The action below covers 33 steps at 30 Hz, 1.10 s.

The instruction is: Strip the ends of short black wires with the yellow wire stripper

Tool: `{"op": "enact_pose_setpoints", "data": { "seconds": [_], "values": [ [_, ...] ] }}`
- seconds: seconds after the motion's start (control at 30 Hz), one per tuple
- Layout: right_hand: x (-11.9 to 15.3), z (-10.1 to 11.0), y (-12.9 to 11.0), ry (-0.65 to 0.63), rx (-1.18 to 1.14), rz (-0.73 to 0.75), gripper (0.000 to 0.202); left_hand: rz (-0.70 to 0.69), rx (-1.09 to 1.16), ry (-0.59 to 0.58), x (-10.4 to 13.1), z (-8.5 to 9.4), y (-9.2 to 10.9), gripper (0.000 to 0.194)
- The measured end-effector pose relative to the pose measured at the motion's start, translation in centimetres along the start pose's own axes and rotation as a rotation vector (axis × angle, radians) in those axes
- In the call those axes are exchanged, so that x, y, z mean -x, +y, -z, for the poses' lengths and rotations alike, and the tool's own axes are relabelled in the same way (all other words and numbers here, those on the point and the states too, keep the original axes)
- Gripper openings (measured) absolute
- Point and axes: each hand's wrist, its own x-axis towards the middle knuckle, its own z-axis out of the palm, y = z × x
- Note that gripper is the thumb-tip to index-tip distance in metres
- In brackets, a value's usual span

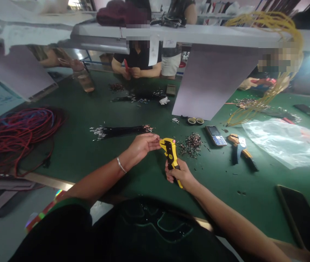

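Yellow tool [171, 156] — inside near table edge [203, 222]

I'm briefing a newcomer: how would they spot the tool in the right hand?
On the green table, find the pile of small bits. Just left of it, the right hand grips the yellow-and-black tool. Unlike the orange-and-blue tool lying farther right, it is held and bright yellow.

Off to my right lies a keypad phone [216, 135], between two tape rolls [195, 121] and a clear plastic bag [291, 143] — and a dark smartphone [300, 216] rests closer to me. On my left sprawls a heap of red and blue cables [25, 133]; a bottle [85, 82] stands farther back.
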Motion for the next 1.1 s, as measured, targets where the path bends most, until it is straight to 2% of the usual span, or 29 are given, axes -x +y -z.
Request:
{"op": "enact_pose_setpoints", "data": {
  "seconds": [0.33,0.5,0.6,0.73,0.93,1.1],
  "values": [
    [0.0,-0.5,-0.4,0.012,-0.003,-0.017,0.025,-0.015,0.018,-0.007,-0.5,0.3,-0.5,0.004],
    [0.0,-0.5,-0.1,0.016,0.011,0.0,0.024,0.001,-0.03,-0.076,-0.7,0.7,-0.4,0.007],
    [0.0,-0.4,-0.1,-0.025,0.021,-0.001,0.025,-0.061,-0.128,-0.014,-0.6,0.8,-0.1,0.014],
    [0.2,-0.4,-0.3,-0.001,0.03,0.013,0.023,-0.067,-0.243,-0.051,-0.3,0.7,0.4,0.019],
    [0.5,-0.7,-1.2,-0.025,0.019,0.008,0.022,-0.047,-0.236,-0.061,0.0,0.5,0.4,0.019],
    [0.7,-0.6,-1.4,-0.04,0.0,0.021,0.023,-0.138,-0.195,-0.033,0.5,0.1,0.2,0.016]
  ]
}}
